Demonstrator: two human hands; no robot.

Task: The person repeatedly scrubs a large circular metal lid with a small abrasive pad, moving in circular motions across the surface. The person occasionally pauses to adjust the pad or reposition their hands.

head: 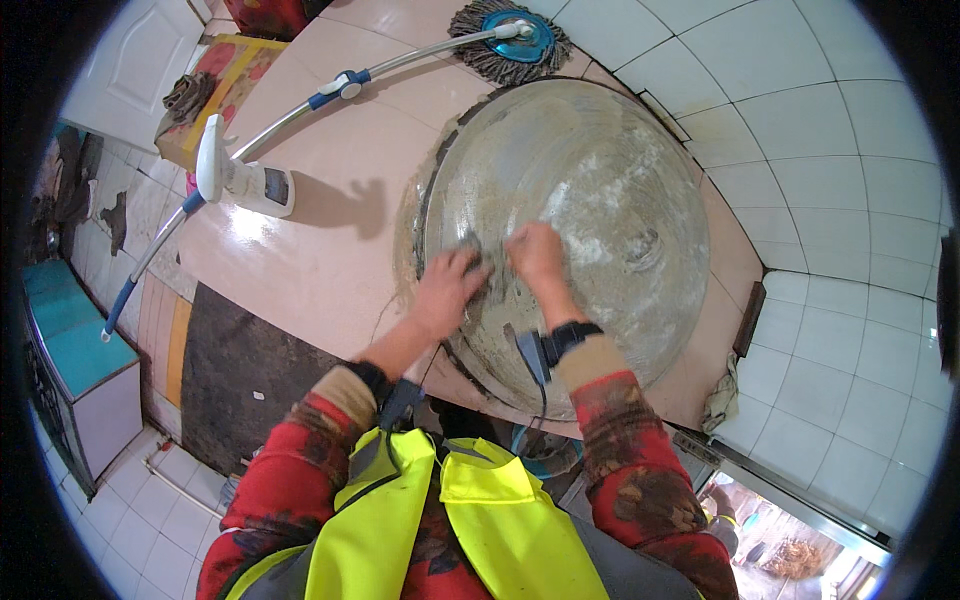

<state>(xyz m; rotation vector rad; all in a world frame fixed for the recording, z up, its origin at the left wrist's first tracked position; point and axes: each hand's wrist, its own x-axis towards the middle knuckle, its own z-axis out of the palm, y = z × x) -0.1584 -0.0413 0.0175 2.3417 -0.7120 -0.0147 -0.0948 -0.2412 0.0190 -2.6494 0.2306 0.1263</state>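
A large round pan or wok [600, 315], wet and grey-brown with whitish smears, is set into the pink tiled counter before me. Over its left part is my left hand [448, 289], its fingers bent onto a small dark scrubbing pad [471, 246], blurred and mostly covered. My right hand [537, 253] is curled just to the right of it, close to the pan's surface. Whether anything sits inside those fingers is hidden. Dark straps with small devices circle both wrists.
A white spray bottle [255, 184] stands on the counter [330, 285] at left. A mop's jointed handle [277, 127] crosses behind it to the mop head [517, 41]. White tiled walls [795, 150] border the right side. A crumpled cloth [721, 397] hangs near the right corner.
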